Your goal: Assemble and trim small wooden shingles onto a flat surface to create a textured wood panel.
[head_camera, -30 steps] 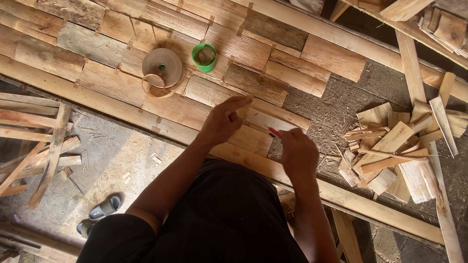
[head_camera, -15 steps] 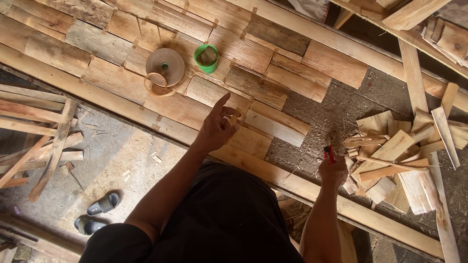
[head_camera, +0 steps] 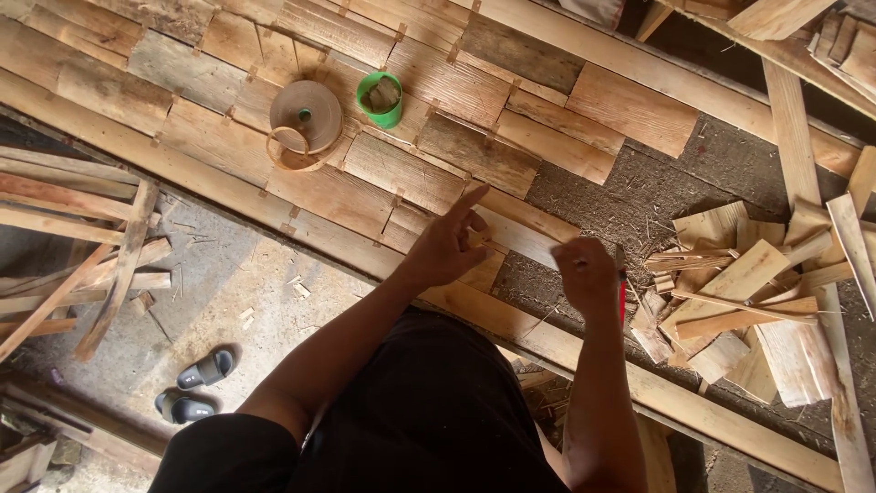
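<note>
The left hand (head_camera: 445,246) rests over the near edge of the rows of flat, pale wooden shingles (head_camera: 401,173) laid across the long horizontal wooden batten (head_camera: 566,342). Its index finger is extended up and to the right; the other fingers are curled, and they appear to pinch something small against the shingle, though what cannot be told at this size.

The right hand (head_camera: 584,274) is closed into a fist around the red handle of a tool (head_camera: 622,297), probably a hammer. Only a short red length shows below the fist; the head is hidden.

The shingle under the left hand lies with its long axis running from upper left to lower right, parallel to the batten. The left hand is directly on it. The right hand is just beside it, to the right, over the bare dark surface (head_camera: 630,201).

A round woven roll of strap (head_camera: 306,119) and a green plastic cup (head_camera: 380,99) sit on the shingles, well beyond both hands. A loose pile of cut wooden offcuts (head_camera: 748,292) lies right of the right hand.
</note>
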